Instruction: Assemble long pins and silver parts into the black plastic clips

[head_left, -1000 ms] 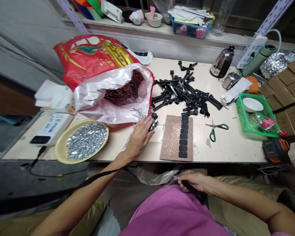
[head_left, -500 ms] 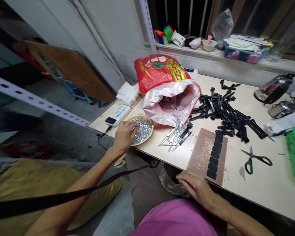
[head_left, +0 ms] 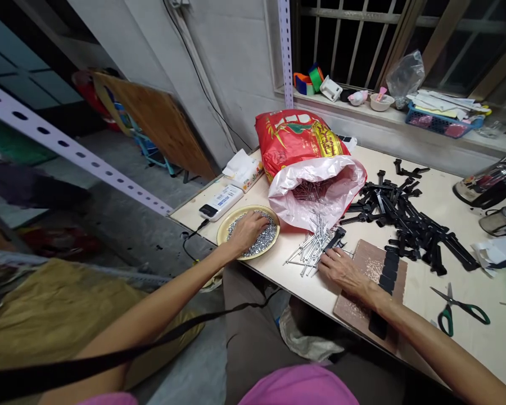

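Note:
My left hand (head_left: 247, 230) rests in a yellow plate (head_left: 225, 231) filled with small silver metal pieces (head_left: 266, 234), its fingers curled down into them. My right hand (head_left: 340, 269) lies on the table at a loose pile of long silver pins (head_left: 312, 244), fingertips touching them, fingers stretched forward. A small black part (head_left: 335, 238) lies among the pins just past the fingers. The right forearm crosses a brown board (head_left: 360, 298) with a row of black pads (head_left: 390, 264).
A red and white plastic bag (head_left: 307, 160) full of pins lies open behind the pile. A heap of black plastic parts (head_left: 409, 216), green-handled scissors (head_left: 455, 309), a kettle (head_left: 484, 183) and a white device (head_left: 221, 201) are on the table. The window sill holds clutter.
My right hand came up from the table's front edge onto the pin pile. My left hand stayed at the plate, further into the metal pieces. The view swung left.

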`<state>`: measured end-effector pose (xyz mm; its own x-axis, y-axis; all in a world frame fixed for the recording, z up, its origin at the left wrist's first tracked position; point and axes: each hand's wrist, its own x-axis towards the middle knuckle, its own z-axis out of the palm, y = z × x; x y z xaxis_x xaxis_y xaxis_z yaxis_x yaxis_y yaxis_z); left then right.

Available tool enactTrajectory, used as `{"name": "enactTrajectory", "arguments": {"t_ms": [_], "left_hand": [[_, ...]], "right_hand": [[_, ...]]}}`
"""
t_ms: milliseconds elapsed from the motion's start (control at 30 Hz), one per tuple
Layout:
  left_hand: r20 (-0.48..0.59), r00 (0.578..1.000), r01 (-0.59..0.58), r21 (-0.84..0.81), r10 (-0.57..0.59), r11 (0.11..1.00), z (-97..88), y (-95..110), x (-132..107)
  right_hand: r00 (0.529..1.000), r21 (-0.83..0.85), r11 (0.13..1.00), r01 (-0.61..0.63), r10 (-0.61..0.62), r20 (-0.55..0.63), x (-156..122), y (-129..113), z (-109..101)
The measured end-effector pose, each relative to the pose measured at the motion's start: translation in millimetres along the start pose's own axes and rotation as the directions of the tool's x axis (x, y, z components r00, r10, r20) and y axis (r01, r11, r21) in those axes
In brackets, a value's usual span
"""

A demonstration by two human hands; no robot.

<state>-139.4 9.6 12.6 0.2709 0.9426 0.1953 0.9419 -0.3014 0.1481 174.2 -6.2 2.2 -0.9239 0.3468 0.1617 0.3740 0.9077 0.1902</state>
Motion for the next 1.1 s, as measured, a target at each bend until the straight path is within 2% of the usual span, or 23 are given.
{"name": "enactTrajectory", "arguments": {"t_ms": [100, 200, 300, 367, 433, 500, 567, 600, 667, 767, 867, 967, 1100], "left_hand": [[0.012, 1.000, -0.022, 0.001, 0.022, 1.000, -0.3, 0.5, 5.3], [0.004, 1.000, 0.002, -0.051, -0.002, 0.999, -1.4, -0.1, 7.4], [-0.034, 0.997, 0.068, -0.199, -0.076, 0.978, -5.4, -2.0, 6.1], [-0.076, 0.980, 0.145, -0.355, -0.183, 0.924, -10.7, -1.5, 3.5], [-0.057, 0.936, 0.258, -0.559, -0.347, 0.788, -18.0, 3.5, -0.1], [0.073, 0.874, 0.362, -0.759, -0.481, 0.542, -26.6, 15.1, -3.9], [0.237, 0.833, 0.409, -0.873, -0.500, 0.267, -34.8, 33.2, -6.7], [0.292, 0.827, 0.412, -0.896, -0.481, 0.164, -38.3, 43.9, -7.2], [0.332, 0.826, 0.383, -0.923, -0.456, 0.022, -42.9, 66.4, -6.2], [0.357, 0.832, 0.338, -0.933, -0.425, -0.123, -44.1, 96.2, -0.6], [0.378, 0.847, 0.312, -0.923, -0.374, -0.225, -42.1, 116.7, 5.2], [0.383, 0.857, 0.294, -0.912, -0.343, -0.285, -40.3, 129.4, 7.3], [0.395, 0.858, 0.296, -0.903, -0.329, -0.312, -38.0, 138.8, 5.6]], "right_hand": [[0.999, 0.021, 0.999, 0.039, -0.039, 0.016, 2.6, 6.7, 1.4], [0.999, 0.062, 0.998, 0.027, -0.025, -0.041, 1.8, 11.0, -0.2], [0.988, 0.177, 0.983, -0.039, 0.065, -0.143, 0.6, 11.4, -5.0], [0.966, 0.303, 0.947, -0.108, 0.172, -0.193, 2.4, 10.3, -8.7], [0.936, 0.435, 0.883, -0.179, 0.289, -0.201, 7.1, 8.4, -12.5], [0.904, 0.540, 0.812, -0.222, 0.379, -0.197, 14.4, 5.2, -16.9], [0.870, 0.614, 0.752, -0.239, 0.447, -0.208, 23.0, -0.2, -23.1], [0.853, 0.643, 0.728, -0.238, 0.474, -0.220, 27.2, -3.9, -26.9], [0.830, 0.682, 0.694, -0.230, 0.506, -0.234, 34.5, -12.5, -35.4], [0.805, 0.711, 0.659, -0.243, 0.546, -0.232, 40.6, -24.7, -46.8], [0.762, 0.724, 0.633, -0.275, 0.603, -0.237, 39.4, -30.3, -52.2], [0.736, 0.734, 0.619, -0.279, 0.629, -0.250, 33.3, -30.1, -51.8], [0.732, 0.731, 0.610, -0.306, 0.642, -0.229, 24.8, -29.3, -49.4]]}}
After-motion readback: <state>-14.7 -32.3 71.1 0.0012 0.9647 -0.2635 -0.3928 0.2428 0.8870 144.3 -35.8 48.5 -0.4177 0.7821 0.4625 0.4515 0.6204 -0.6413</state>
